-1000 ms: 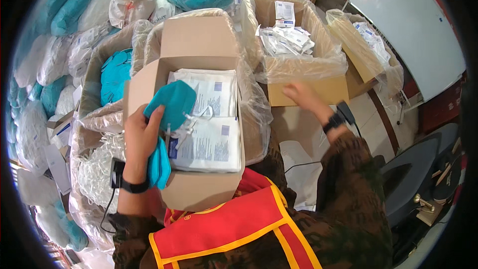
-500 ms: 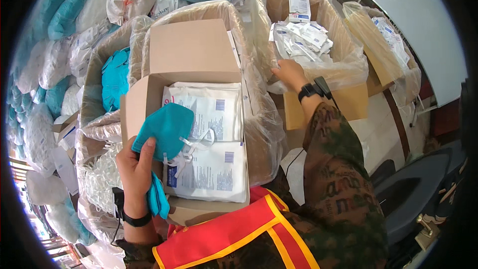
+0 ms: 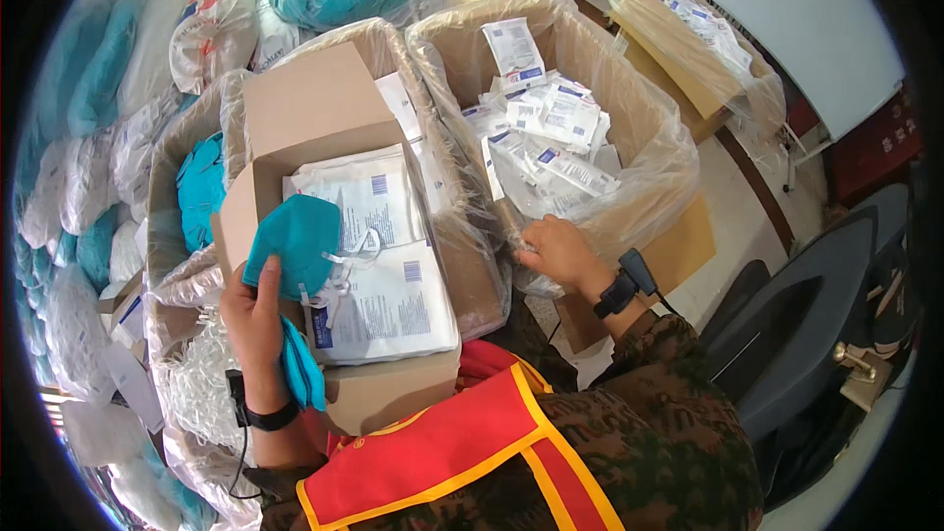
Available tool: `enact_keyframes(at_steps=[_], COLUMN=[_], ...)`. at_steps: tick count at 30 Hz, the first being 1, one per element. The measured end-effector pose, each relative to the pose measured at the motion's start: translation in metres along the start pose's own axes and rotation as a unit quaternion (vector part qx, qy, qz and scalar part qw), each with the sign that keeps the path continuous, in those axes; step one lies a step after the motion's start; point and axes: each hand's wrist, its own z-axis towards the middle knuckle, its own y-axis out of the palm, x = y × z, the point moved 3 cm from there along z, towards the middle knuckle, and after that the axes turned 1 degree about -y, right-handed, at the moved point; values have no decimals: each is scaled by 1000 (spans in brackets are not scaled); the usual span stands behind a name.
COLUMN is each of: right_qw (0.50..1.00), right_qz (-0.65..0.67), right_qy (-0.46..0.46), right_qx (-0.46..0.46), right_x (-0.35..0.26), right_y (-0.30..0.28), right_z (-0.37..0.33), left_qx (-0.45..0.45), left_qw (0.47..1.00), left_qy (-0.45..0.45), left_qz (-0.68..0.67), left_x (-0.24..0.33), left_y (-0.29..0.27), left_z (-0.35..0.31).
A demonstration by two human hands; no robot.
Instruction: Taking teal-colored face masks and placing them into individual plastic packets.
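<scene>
My left hand (image 3: 254, 320) pinches a teal folded face mask (image 3: 297, 246), thumb in front. Its white ear straps (image 3: 339, 275) dangle over an open cardboard box (image 3: 305, 93) holding flat white printed packets (image 3: 383, 300). More teal masks (image 3: 303, 369) hang below, between that hand and the box; how they are held is hidden. On the right, my right hand (image 3: 556, 251) is closed at the near edge of a large carton (image 3: 639, 197) lined with clear plastic. Its fingertips are partly hidden against the liner. Inside lie many small white packets (image 3: 560, 123).
At left stands another lined carton with teal masks (image 3: 202, 192), and a heap of white straps (image 3: 208, 369) lies nearer. Bulging plastic bags (image 3: 93, 334) pile up along the left side. A dark grey chair (image 3: 816, 334) stands at right, below a whiteboard (image 3: 787, 20).
The lined carton of white packets has come nearer, along with my right hand at its edge. My view has shifted to the right. The left hand still holds the mask over the box.
</scene>
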Motion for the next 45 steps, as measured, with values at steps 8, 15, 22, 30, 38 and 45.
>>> enact_keyframes(at_steps=[8,15,22,30,38,45], right_qw=[993,966,967,937,933,900], right_qz=[-74,221,107,295,162,136], right_qy=[-26,-14,-141,-181,-242,-402], right_qx=[88,134,183,49,211,98], right_x=[-37,-152,-198,-266,-305,-340], right_y=[-25,-80,-86,-135,-159,-134], right_z=[-9,-1,31,72,62,44], left_qx=[20,34,-39,-163,113,97], left_qw=[1000,999,976,954,877,905], left_qy=[-7,-5,-23,45,-115,-105], left_qz=[17,-24,-211,-249,-453,-400], left_x=[13,-4,0,61,45,46], left_y=[4,7,-19,-67,-89,-78], left_z=[-16,-26,-42,-54,-44,-49])
